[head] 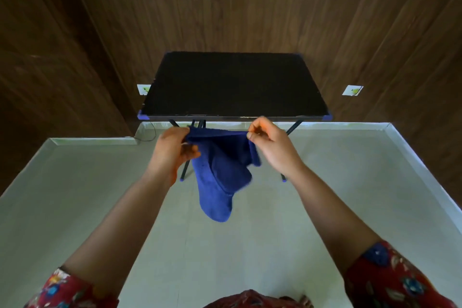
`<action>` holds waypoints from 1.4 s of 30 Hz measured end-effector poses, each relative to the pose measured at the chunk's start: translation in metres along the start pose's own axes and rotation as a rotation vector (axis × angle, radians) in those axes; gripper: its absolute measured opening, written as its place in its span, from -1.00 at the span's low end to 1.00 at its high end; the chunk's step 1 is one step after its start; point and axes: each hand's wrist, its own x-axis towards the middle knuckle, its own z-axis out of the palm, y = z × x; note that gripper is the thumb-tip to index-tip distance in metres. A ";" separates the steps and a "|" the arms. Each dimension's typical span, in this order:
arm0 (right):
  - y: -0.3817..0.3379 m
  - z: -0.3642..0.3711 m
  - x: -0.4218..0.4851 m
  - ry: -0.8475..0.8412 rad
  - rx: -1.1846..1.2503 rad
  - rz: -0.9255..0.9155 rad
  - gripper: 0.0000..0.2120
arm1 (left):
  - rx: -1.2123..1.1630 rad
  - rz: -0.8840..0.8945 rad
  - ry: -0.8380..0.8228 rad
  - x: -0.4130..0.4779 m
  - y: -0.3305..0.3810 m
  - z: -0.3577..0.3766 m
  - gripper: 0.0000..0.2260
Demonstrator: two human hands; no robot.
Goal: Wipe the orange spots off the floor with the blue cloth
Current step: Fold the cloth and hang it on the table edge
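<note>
The blue cloth [220, 180] hangs in the air in front of me, above the pale floor [287, 227]. My left hand [172, 150] pinches its upper left edge. My right hand [270, 145] pinches the upper right corner between thumb and fingers. The top edge is stretched between both hands and the rest droops down in folds. I see no orange spots on the part of the floor in view.
A small black folding table [235, 85] with blue corner caps stands just beyond my hands, against a dark wood-panelled wall [250, 2]. White wall sockets [352, 90] sit to either side of it. A white skirting [425, 165] borders the floor.
</note>
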 end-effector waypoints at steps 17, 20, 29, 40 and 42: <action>-0.042 -0.048 0.029 -0.162 0.696 0.389 -0.65 | 0.382 0.505 -0.234 -0.039 -0.050 0.060 -0.78; -0.044 -0.052 0.019 -0.107 0.569 0.261 -0.61 | 0.485 0.380 -0.239 -0.031 -0.072 0.073 -0.52; -0.040 -0.069 0.009 0.275 -0.068 -0.108 -0.80 | 1.007 0.213 -0.080 0.024 -0.115 0.067 -0.83; 0.011 -0.129 0.013 0.082 -0.079 0.253 -0.76 | 0.620 0.030 -0.560 0.036 -0.050 -0.003 -0.74; 0.013 -0.133 0.010 0.072 0.009 0.293 -0.75 | 0.630 0.117 -0.533 0.036 -0.044 -0.009 -0.79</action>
